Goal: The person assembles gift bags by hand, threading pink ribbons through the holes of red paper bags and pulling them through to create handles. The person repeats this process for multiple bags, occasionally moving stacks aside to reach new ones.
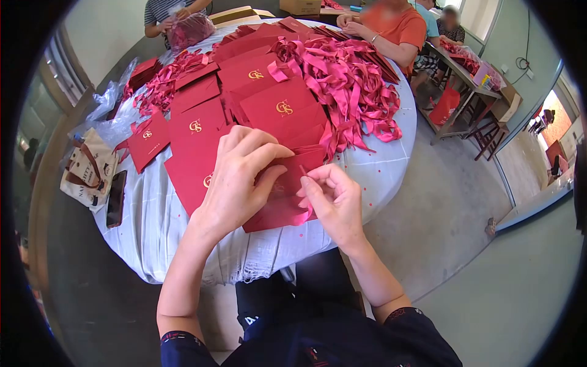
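A dark red paper bag [269, 215] lies before me at the near edge of the round table. My left hand [238, 177] is over it, with fingers curled around its upper edge; the fingertips are partly hidden. My right hand [336, 205] is closed in a pinch at the bag's right side, on a pink ribbon [303, 218] whose loose end hangs over the bag. Just beyond my hands lie stacked red bags with gold lettering [282, 109]. A large heap of pink ribbons [348, 85] lies to their right.
A pale cloth [147, 238] covers the table. At the left are a phone [116, 199], a canvas tote [88, 171] and clear plastic wrap [110, 98]. A person in an orange shirt [397, 30] and another holding a plastic bag [188, 30] are across the table.
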